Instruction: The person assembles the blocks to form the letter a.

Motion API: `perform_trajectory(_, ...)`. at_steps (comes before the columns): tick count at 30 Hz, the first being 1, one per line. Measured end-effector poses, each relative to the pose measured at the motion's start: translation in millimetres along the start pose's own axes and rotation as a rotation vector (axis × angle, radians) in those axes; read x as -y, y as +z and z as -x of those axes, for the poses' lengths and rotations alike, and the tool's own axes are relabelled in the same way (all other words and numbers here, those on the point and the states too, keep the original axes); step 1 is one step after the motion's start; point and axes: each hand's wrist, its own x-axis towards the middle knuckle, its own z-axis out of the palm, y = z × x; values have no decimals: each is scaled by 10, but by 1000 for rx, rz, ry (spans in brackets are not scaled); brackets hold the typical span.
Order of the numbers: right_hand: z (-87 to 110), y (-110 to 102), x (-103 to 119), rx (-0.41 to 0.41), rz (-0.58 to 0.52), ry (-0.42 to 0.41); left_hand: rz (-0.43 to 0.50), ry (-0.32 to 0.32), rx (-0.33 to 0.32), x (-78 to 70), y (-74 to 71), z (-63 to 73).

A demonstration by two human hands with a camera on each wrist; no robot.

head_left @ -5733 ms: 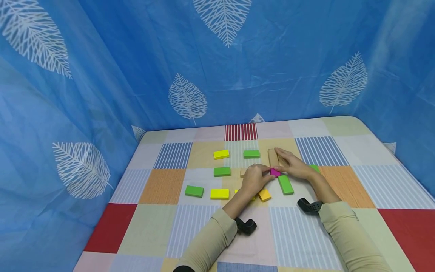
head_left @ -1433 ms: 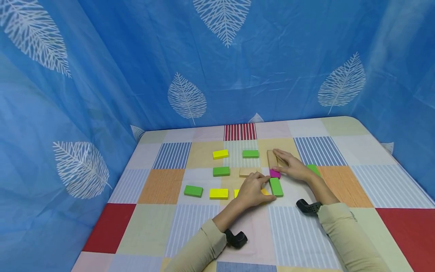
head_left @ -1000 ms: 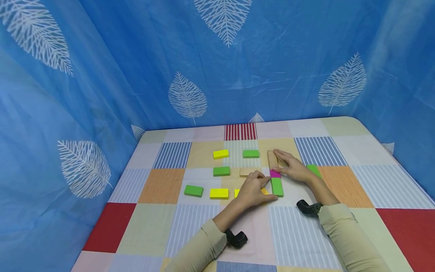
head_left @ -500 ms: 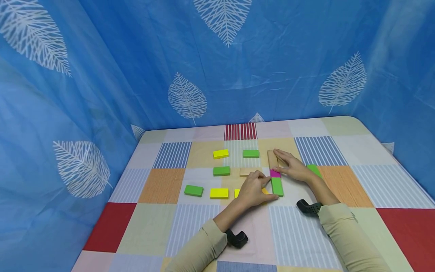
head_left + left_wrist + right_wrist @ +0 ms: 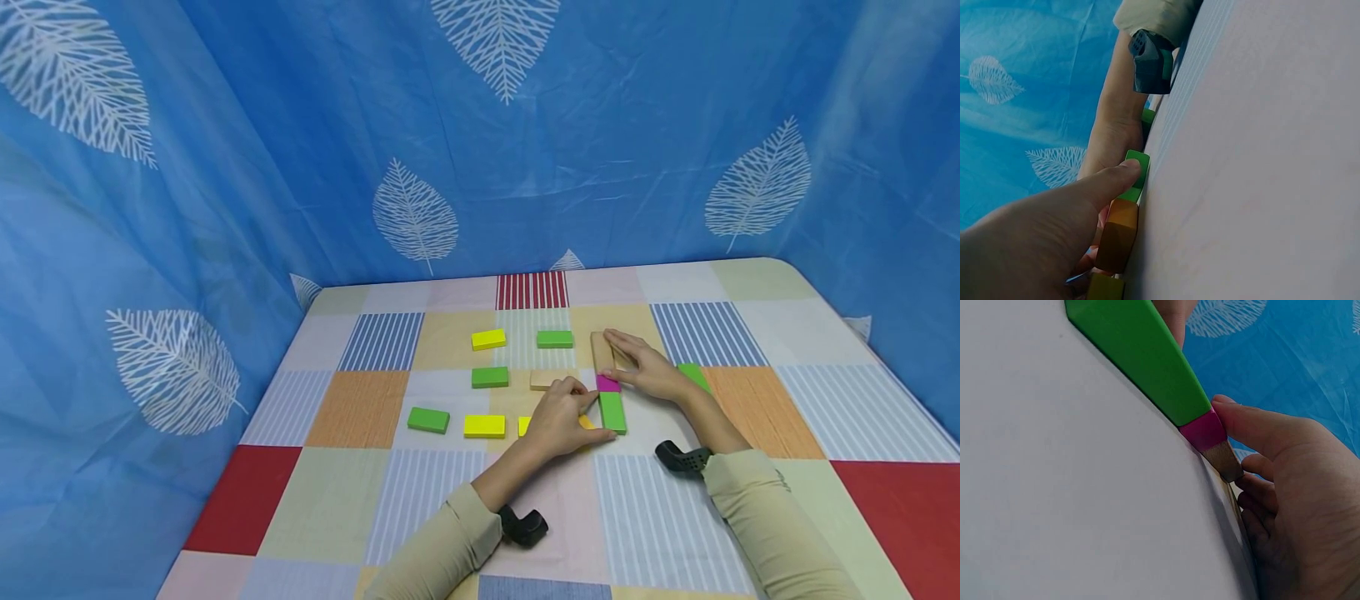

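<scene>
A plain wooden block [image 5: 602, 352], a magenta block [image 5: 608, 383] and a green block [image 5: 612, 413] lie end to end in one line on the table. My left hand [image 5: 557, 418] pinches the green block, thumb at its near end and index finger by its far left corner. In the left wrist view that thumb presses the green block's end [image 5: 1138, 164]. My right hand [image 5: 647, 367] spans the other two, its thumb on the magenta block [image 5: 1205, 431] and its fingertips along the far part of the wooden one. An orange block [image 5: 1117, 236] is partly hidden behind my left hand.
Left of the line lie several loose blocks, among them a yellow block [image 5: 484, 427], a green block [image 5: 490, 377] and a wooden block [image 5: 553, 380]. Another green block [image 5: 694, 377] sits beyond my right wrist. A patchwork cloth [image 5: 315, 500] covers the table; blue curtains hang behind.
My left hand has shifted from the magenta block to the green one. The green block has gone from slanted to straight, against the magenta block's near end. My right hand has barely moved.
</scene>
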Motion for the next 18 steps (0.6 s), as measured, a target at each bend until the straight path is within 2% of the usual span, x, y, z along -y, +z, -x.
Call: perform_trajectory(18, 21, 8, -2, 5, -4, -10, -16, 16, -22, 1, 29, 8)
